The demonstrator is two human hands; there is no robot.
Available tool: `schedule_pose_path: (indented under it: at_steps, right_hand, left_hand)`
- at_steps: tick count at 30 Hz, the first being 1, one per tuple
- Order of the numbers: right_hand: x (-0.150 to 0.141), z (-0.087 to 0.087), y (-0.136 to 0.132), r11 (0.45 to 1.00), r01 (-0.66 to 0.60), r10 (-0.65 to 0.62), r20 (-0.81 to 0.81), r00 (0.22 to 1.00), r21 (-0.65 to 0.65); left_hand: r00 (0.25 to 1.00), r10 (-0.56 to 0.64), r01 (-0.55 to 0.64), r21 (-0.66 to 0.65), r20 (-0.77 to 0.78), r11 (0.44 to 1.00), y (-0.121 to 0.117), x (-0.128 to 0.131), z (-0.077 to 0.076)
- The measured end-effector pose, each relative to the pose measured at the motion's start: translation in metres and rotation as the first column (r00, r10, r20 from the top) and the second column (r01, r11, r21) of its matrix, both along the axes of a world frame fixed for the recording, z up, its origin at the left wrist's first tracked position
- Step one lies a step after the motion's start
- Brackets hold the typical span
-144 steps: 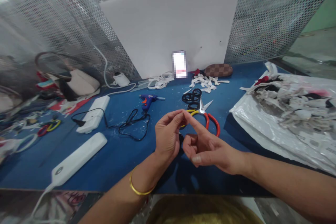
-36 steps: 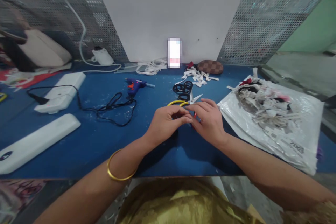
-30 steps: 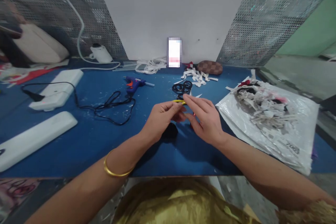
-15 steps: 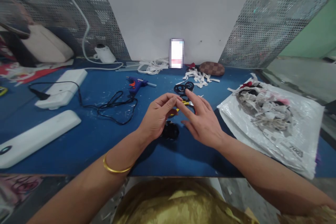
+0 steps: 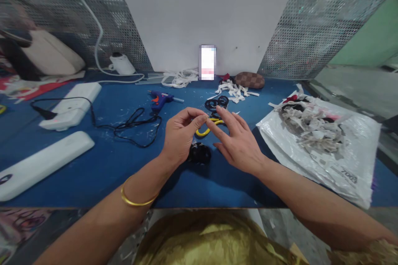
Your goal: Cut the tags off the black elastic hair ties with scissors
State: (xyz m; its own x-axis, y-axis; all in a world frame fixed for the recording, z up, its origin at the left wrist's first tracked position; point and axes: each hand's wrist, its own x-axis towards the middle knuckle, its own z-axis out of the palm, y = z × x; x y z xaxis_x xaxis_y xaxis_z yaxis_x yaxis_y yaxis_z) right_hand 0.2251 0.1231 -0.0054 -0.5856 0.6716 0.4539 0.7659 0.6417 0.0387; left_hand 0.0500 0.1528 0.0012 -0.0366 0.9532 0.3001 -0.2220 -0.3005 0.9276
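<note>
Left hand had slid a bit toward nine o'clock, so more of the scissors showed. Its thumb and finger were pinched narrow; I could not tell if they held something tiny. Right hand had its fingers spread, pointer tip at the left thumb, so the work seemed to be at the fingertips. The scissors' yellow handle lay at one o'clock from the black bundle, which sat at four o'clock from the left hand.

Ahead: scissors and black bands obstruct your forward path.
Beside left hand: black bundle crowds you.
Left side: you could pass over table between white bar and left arm.
Right side: plastic bag hems you in.
</note>
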Motion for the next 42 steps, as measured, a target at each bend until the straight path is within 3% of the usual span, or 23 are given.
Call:
schedule_pose_path:
  at_steps: [3, 9, 12, 15, 17, 19, 21, 23, 25, 28, 33, 37, 40, 42]
  right_hand:
    - [-0.001, 0.001, 0.000, 0.999, -0.021, 0.020, 0.034, 0.999, 0.025]
    - [-0.001, -0.001, 0.002, 0.981, -0.189, 0.184, 0.101, 0.978, 0.051]
    - [0.002, -0.001, 0.002, 0.982, -0.167, 0.168, -0.014, 0.986, 0.085]
    - [0.006, -0.003, 0.004, 0.994, -0.015, 0.043, -0.252, 0.967, 0.109]
    - [0.008, -0.006, 0.007, 0.995, 0.062, -0.030, -0.344, 0.938, 0.081]
    - [0.009, -0.010, 0.011, 0.996, 0.074, -0.055, -0.354, 0.934, 0.040]
    - [0.008, -0.014, 0.013, 0.999, 0.029, -0.032, -0.320, 0.947, -0.014]
    - [0.005, -0.018, 0.013, 0.995, -0.042, 0.016, -0.274, 0.962, -0.088]
    - [0.001, -0.022, 0.011, 0.981, -0.104, 0.065, -0.227, 0.972, -0.162]
    - [-0.007, -0.027, 0.007, 0.966, -0.126, 0.091, -0.156, 0.983, -0.226]
    - [-0.014, -0.030, 0.004, 0.951, -0.078, 0.032, -0.156, 0.987, -0.298]
    - [-0.010, -0.024, 0.003, 0.910, -0.070, -0.104, -0.388, 0.916, -0.409]
    - [-0.007, -0.018, 0.003, 0.876, -0.103, -0.230, -0.593, 0.772, -0.472]
    - [-0.007, -0.016, 0.004, 0.864, -0.124, -0.294, -0.688, 0.663, -0.488]
  left_hand:
    - [0.998, 0.063, -0.063, 0.001, -0.021, 0.998, 0.000, 0.000, 0.000]
    - [0.975, -0.094, 0.069, -0.126, -0.201, 0.990, -0.003, 0.001, 0.000]
    - [0.975, -0.067, 0.038, -0.143, -0.210, 0.989, 0.002, -0.004, 0.003]
    - [0.936, -0.034, -0.010, -0.120, -0.352, 0.993, 0.009, -0.017, 0.011]
    - [0.813, -0.047, 0.013, -0.064, -0.580, 0.998, 0.013, -0.027, 0.017]
    - [0.617, -0.111, 0.103, -0.060, -0.779, 0.993, 0.014, -0.035, 0.022]
    - [0.423, -0.209, 0.207, -0.130, -0.882, 0.970, 0.013, -0.039, 0.024]
    - [0.277, -0.271, 0.272, -0.195, -0.922, 0.942, 0.011, -0.038, 0.025]
    - [0.181, -0.266, 0.305, -0.204, -0.947, 0.930, 0.009, -0.035, 0.025]
    - [0.114, -0.231, 0.341, -0.180, -0.966, 0.923, 0.008, -0.030, 0.024]
    - [0.107, -0.224, 0.354, -0.174, -0.969, 0.919, 0.007, -0.026, 0.019]
    - [0.170, -0.264, 0.365, -0.188, -0.949, 0.912, 0.008, -0.026, 0.012]
    - [0.303, -0.252, 0.322, -0.150, -0.919, 0.935, 0.009, -0.025, 0.009]
    - [0.470, -0.250, 0.277, -0.127, -0.846, 0.952, 0.009, -0.021, 0.009]
